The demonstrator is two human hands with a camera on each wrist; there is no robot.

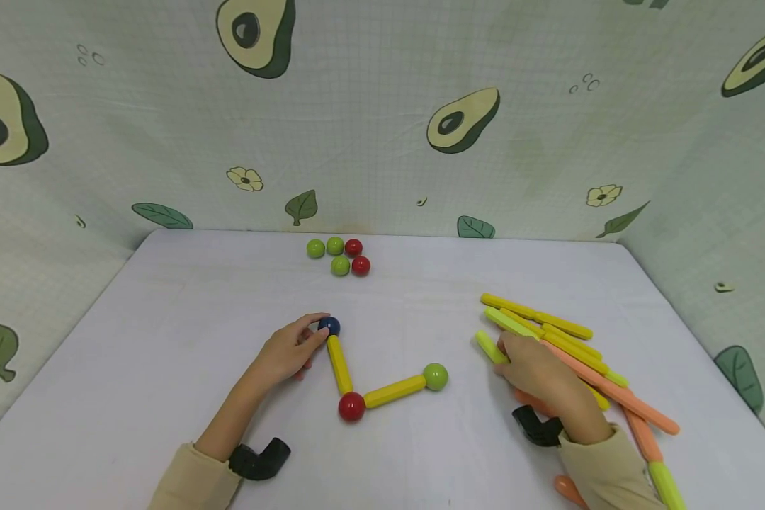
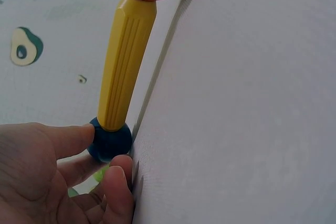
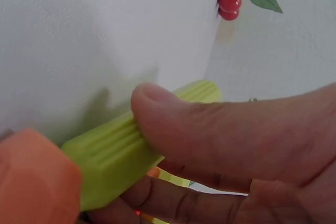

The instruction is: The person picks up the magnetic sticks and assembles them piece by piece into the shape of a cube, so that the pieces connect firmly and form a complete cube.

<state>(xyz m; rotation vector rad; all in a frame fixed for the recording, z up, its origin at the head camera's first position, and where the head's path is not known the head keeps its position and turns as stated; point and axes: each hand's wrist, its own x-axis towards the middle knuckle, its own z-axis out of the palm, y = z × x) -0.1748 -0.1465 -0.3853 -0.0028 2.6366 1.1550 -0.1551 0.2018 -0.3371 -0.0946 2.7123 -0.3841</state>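
My left hand (image 1: 290,348) pinches a dark blue ball (image 2: 110,142) between thumb and fingers. One end of a yellow rod (image 1: 339,365) meets that ball; its other end meets a red ball (image 1: 351,407). From the red ball a second yellow rod (image 1: 395,391) runs right to a green ball (image 1: 435,376), so the joined pieces make a V shape on the table. On the right, my right hand (image 1: 538,368) holds a short lime-green rod (image 3: 113,148), thumb on top and fingers beneath, at the left side of a pile of rods.
Yellow rods (image 1: 564,325), long orange rods (image 1: 637,409) and a lime-green rod (image 1: 666,485) lie heaped around my right forearm. Green balls (image 1: 315,248) and red balls (image 1: 360,266) sit together at the back of the white table (image 1: 197,297). A patterned cloth (image 1: 370,142) hangs behind.
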